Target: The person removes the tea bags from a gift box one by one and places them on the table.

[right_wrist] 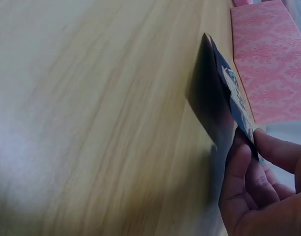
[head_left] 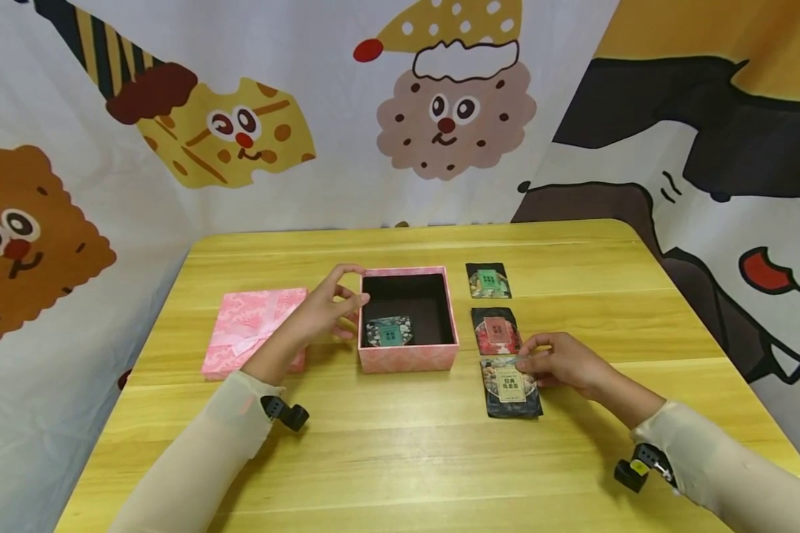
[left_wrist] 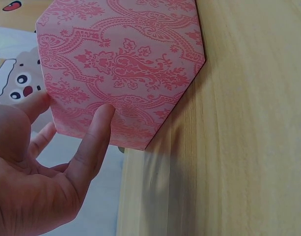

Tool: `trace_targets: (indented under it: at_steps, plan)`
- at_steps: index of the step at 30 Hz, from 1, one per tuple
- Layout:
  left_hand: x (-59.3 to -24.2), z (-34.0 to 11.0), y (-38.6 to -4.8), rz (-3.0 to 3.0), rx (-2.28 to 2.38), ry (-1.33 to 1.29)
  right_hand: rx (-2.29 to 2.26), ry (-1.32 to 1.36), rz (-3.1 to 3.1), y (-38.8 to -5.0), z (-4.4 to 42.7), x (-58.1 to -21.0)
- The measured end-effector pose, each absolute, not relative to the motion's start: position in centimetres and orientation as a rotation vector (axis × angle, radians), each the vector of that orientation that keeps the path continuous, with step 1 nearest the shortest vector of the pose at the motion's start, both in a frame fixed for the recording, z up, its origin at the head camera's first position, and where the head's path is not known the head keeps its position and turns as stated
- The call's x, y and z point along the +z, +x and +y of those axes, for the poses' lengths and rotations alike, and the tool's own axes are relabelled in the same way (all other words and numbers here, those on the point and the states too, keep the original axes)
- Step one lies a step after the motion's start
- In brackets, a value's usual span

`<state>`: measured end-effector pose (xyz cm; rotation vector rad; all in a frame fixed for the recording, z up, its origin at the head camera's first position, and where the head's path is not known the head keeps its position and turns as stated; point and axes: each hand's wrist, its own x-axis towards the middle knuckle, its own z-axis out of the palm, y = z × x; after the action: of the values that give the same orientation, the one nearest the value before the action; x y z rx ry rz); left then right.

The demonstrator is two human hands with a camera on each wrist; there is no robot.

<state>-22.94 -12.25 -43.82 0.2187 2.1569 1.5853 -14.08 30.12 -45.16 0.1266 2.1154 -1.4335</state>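
My right hand (head_left: 560, 363) is pinching the cream packet (head_left: 512, 386), right of the box (head_left: 408, 360); my left hand (head_left: 318, 312) is touching its side, fingers apart; work is seemingly standing partway, the teal packet (head_left: 390, 334) lying inside, red packet (head_left: 496, 333) and green packet (head_left: 488, 280) lying outside.

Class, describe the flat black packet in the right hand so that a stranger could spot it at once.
On the yellow wood-grain table, find the open, square pink box. To its right, three flat black packets form a column; take the packet nearest the camera, pinched in the right hand. Its pale yellow label sets it apart from the red- and green-labelled ones.
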Motion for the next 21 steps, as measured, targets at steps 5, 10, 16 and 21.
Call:
trace_targets:
  at_steps: [5,10,16,21]
  plan:
    - [-43.93,-12.29,-22.98,2.152,1.588,0.223,-1.397,0.077,2.165,-13.68,29.99,-45.35]
    - [-43.95,-12.34,-23.09,2.152,1.591,0.225,-1.4,0.053,2.198,-13.5,29.77,-45.53]
    - [-43.76,-12.31,-23.02,2.147,1.603,0.234,-1.336,0.043,2.298,-13.45,29.46,-45.56]
    - [-43.83,-12.31,-23.05,2.137,1.614,0.241,-1.272,0.045,2.387,-13.42,29.44,-45.62]
